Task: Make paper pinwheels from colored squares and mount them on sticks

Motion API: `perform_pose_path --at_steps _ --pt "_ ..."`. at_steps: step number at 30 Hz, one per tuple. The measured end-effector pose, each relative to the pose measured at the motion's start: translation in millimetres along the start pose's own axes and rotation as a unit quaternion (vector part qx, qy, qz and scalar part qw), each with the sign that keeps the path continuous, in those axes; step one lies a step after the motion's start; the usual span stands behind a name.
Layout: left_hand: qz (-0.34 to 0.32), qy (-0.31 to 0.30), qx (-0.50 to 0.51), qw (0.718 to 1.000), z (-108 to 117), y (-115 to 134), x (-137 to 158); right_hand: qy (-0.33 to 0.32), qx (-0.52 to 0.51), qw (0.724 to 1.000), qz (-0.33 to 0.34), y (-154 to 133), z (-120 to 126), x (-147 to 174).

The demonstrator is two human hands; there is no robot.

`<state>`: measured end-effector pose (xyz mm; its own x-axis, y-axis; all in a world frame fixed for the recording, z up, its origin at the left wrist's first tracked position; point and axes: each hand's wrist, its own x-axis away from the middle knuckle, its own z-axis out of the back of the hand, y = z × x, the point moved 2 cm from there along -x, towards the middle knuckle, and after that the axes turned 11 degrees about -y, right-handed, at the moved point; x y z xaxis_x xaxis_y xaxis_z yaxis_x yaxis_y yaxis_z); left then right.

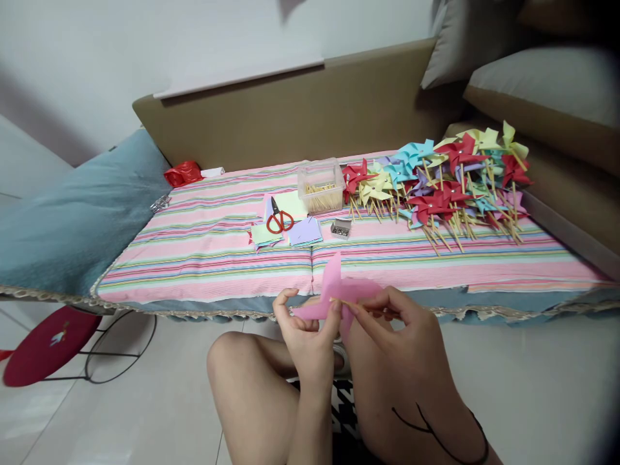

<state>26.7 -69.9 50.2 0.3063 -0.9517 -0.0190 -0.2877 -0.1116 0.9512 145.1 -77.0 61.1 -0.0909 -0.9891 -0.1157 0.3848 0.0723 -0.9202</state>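
A pink paper pinwheel (pixel 332 284) is held up over my knees, near the front edge of the sofa seat. My left hand (pixel 306 329) is closed on its paper, the thumb pressed near the centre. Between the thumb and fingers of my right hand (pixel 404 329) is a thin wooden stick (pixel 356 305), its tip reaching the pinwheel's middle. Whether the stick is joined to the paper I cannot tell. Beyond my hands, a small open box of metal pins (pixel 341 228) lies on the striped cover.
Many finished pinwheels (pixel 445 187) are heaped at the right. A clear plastic box (pixel 321 185) holds wooden sticks. Red-handled scissors (pixel 279 221) lie on coloured paper sheets (pixel 305 232). A red plastic packet (pixel 183 174) sits back left, and a red stool (pixel 53 345) stands on the floor.
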Motion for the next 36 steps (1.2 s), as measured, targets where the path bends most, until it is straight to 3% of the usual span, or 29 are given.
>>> perform_pose_path --at_steps 9,19,29,36 --pt "0.023 0.102 -0.021 0.994 25.2 -10.6 -13.7 0.028 0.091 0.993 0.070 0.5 14.1 16.4" --pt "0.055 0.073 -0.008 0.996 29.7 -12.5 -19.0 0.019 0.194 0.963 0.186 10.3 23.2 2.8" --pt "0.016 0.126 -0.075 0.989 35.5 -8.5 -20.9 -0.001 0.216 0.948 0.235 15.1 21.3 1.6" --pt "0.026 0.097 -0.041 0.994 38.7 -12.0 -23.5 -0.012 0.208 0.947 0.244 28.9 20.2 2.6"
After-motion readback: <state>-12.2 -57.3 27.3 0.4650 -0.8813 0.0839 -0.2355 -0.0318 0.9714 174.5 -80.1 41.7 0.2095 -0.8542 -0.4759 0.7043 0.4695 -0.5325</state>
